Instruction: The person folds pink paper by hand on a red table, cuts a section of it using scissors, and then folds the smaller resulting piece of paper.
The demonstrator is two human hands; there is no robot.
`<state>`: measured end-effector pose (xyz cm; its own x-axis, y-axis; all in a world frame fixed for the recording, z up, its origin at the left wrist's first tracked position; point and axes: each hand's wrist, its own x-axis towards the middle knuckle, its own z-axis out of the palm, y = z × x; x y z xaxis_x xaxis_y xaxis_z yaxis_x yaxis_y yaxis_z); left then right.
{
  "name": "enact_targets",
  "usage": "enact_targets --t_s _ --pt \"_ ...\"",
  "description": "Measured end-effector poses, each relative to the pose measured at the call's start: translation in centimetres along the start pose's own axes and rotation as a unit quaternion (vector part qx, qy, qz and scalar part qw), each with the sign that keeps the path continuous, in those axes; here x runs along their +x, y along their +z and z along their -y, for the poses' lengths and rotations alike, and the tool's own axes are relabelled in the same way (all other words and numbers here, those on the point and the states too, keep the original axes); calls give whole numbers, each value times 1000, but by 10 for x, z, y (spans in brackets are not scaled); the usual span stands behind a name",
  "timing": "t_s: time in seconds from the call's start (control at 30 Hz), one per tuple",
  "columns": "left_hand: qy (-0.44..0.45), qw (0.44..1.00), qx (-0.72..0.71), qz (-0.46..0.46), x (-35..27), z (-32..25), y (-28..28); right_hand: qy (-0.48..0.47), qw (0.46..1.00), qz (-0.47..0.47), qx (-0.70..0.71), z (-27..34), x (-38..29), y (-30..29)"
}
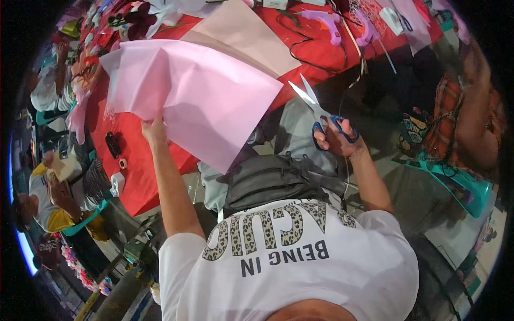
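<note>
My left hand grips the near edge of a large pink wrapping sheet, which is creased where it bends above the hand. The sheet lies partly over the red-covered table, and its near corner hangs past the table edge towards my lap. In my right hand is a pair of scissors with blue handles, my fingers through the loops. The blades stand apart and point up and left, close to the sheet's right corner but not touching it. A beige sheet rests beyond the pink one.
Two purple glue guns with black cords lie at the table's far right. Artificial flowers crowd the far left. A tape roll and a white dispenser sit near the left edge. People sit at left and right, near teal chairs.
</note>
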<state>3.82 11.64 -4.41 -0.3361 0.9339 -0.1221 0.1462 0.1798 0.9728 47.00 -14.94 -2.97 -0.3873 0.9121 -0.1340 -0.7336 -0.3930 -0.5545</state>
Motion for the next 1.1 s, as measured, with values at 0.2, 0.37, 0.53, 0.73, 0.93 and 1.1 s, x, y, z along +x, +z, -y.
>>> enact_targets --t_s 0.2,0.37,0.53,0.73,0.93,1.1 --pt "89 980 169 -51 8 11 -11 9 1000 11 15 12 -3 -16" --pt "29 996 85 8 3 -5 -10 15 998 21 54 9 -8 -38" --pt "4 994 111 -9 -23 -21 7 -3 997 1 83 5 -11 -42" --pt "-29 992 121 -29 -30 -20 11 -2 998 32 51 3 -10 -55" --pt "-24 990 137 -15 -23 -16 11 8 997 62 50 0 -9 -70" --pt "-43 990 135 14 -2 -7 -3 -8 996 57 62 -4 -6 -69"
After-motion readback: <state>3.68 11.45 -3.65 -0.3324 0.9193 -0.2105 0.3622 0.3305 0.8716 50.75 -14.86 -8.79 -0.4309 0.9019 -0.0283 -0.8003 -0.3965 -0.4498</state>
